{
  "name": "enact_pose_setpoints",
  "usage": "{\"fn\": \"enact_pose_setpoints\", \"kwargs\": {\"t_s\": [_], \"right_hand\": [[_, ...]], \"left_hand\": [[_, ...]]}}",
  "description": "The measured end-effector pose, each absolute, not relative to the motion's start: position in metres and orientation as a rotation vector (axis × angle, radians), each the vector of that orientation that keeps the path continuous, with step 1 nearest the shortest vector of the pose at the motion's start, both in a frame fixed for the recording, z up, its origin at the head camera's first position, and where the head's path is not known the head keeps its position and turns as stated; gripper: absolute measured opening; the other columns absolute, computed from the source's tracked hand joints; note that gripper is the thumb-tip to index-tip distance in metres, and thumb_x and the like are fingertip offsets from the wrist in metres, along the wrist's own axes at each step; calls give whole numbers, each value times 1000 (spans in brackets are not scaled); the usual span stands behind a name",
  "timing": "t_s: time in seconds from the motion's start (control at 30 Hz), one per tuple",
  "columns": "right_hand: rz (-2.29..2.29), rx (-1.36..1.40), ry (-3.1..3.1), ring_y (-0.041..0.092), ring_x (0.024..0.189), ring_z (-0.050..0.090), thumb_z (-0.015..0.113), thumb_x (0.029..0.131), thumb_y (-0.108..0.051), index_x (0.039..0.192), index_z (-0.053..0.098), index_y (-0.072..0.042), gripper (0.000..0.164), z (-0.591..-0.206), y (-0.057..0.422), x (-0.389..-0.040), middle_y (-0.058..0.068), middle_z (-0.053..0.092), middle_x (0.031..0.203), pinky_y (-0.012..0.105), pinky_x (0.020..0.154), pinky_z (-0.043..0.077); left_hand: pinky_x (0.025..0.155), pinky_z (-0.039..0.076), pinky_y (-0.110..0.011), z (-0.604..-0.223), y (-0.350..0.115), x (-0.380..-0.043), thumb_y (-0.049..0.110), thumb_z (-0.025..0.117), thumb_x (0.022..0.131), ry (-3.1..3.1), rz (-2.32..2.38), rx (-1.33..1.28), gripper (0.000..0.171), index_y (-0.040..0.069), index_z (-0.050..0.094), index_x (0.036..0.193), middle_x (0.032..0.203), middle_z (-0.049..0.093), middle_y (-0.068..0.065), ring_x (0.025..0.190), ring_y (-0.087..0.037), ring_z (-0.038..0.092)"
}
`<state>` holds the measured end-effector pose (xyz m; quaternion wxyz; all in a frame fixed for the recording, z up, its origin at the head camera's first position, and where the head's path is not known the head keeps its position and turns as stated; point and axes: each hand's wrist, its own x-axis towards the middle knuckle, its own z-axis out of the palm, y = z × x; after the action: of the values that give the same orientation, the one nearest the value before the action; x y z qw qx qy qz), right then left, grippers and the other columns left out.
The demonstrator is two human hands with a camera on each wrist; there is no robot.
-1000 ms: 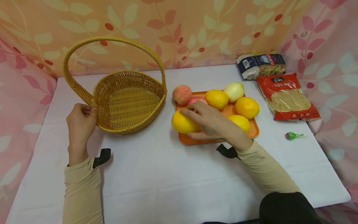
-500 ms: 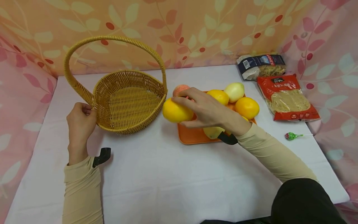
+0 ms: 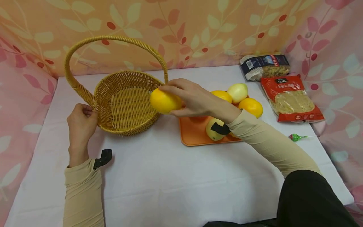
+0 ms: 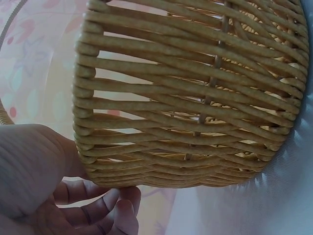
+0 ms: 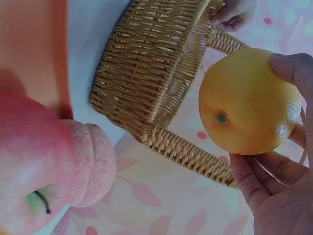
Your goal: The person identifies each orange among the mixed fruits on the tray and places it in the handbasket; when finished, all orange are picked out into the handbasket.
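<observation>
White worktop (image 3: pixel 141 179): near its left edge, the left hand (image 3: pixel 83 122) pinches a wicker basket (image 3: pixel 129 107); a smooth orange (image 3: pixel 164 101) juts from the gripping right hand (image 3: pixel 195 99).

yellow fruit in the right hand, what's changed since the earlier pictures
The right hand has carried the yellow fruit leftward, from the left side of the tray to the right rim of the basket in the head view, without letting go. The left hand still holds the basket's left side; basket and tray stayed put.

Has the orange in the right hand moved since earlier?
Yes: in the head view, the orange has moved left and up, from the tray toward the unmoved basket.
</observation>
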<state>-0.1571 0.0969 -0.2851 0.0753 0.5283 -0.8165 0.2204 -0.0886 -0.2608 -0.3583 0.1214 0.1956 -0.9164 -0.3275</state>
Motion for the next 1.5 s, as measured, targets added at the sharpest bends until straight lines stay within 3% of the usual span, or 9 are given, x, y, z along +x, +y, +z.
{"fn": "enact_pose_setpoints", "kwargs": {"t_s": [0.27, 0.6, 1.07, 1.5], "right_hand": [[550, 1598, -2536, 25, 120, 52, 70, 84, -36, 139, 52, -10, 63, -281, 66, -165, 12, 55, 132, 36, 106, 42], [422, 1608, -2708, 21, 113, 53, 66, 85, -38, 143, 48, -14, 65, -290, 33, -173, 8, 52, 132, 35, 96, 48], [309, 1611, -2805, 23, 113, 55, 66, 86, -40, 143, 47, -14, 66, -307, 0, -176, 9, 52, 131, 36, 99, 47], [232, 1546, -2942, 22, 108, 58, 68, 84, -40, 144, 46, -16, 68, -322, -16, -177, 8, 52, 130, 36, 94, 50]], "left_hand": [[54, 35, -11, -358, -263, -88, 18, 51, 93, -2687, -973, 581, 30, -4, 58, 113, 98, 62, -16, 69, -2, 44], [55, 35, -10, -360, -262, -88, 17, 51, 93, -2676, -975, 572, 28, -3, 58, 111, 97, 62, -15, 69, 1, 43], [54, 34, -12, -358, -259, -91, 15, 49, 93, -2691, -968, 562, 29, -4, 57, 112, 98, 61, -17, 74, -10, 47], [52, 34, -11, -359, -262, -90, 16, 50, 93, -2690, -967, 571, 29, -4, 57, 112, 98, 62, -17, 71, -7, 46]]}}
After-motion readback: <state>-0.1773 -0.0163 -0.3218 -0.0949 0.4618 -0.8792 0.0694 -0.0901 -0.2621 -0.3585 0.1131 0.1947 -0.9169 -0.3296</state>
